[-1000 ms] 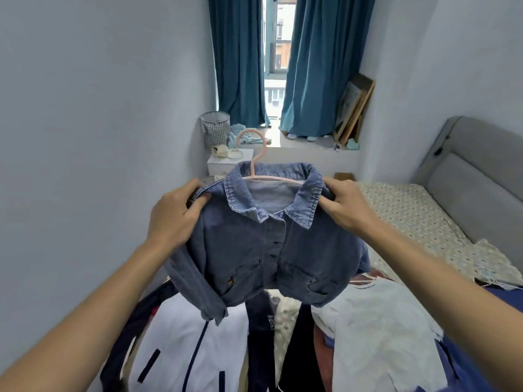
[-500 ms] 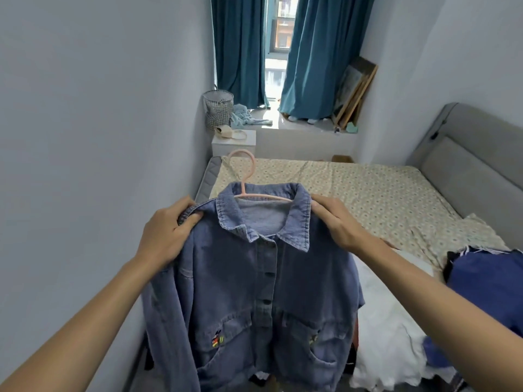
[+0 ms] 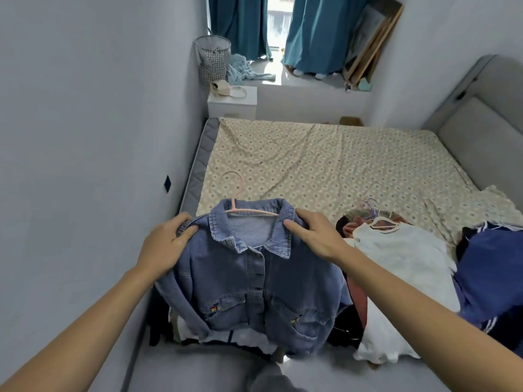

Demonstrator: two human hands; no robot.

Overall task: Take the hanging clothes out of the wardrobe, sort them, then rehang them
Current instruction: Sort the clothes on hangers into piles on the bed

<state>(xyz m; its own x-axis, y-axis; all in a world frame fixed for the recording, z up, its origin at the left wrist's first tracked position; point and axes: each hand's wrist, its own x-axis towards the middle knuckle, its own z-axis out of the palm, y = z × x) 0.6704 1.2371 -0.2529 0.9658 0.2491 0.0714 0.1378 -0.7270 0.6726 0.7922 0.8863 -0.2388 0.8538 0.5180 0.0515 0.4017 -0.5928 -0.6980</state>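
Denim jacket (image 3: pixel 254 281) on a pink hanger (image 3: pixel 240 206), held at both shoulders: left hand (image 3: pixel 167 244) and right hand (image 3: pixel 314 236) each grip the fabric with curled fingers. Over the last second the jacket has dropped from chest height, where it hung free, to the lower centre of the frame, its hem now settling on the clothes pile at the foot of the bed (image 3: pixel 325 162); likely it is being laid down as sorted. A white garment (image 3: pixel 402 267) lies to its right. Teal curtains (image 3: pixel 319 32) and a small cabinet (image 3: pixel 232 104) occupy the top.
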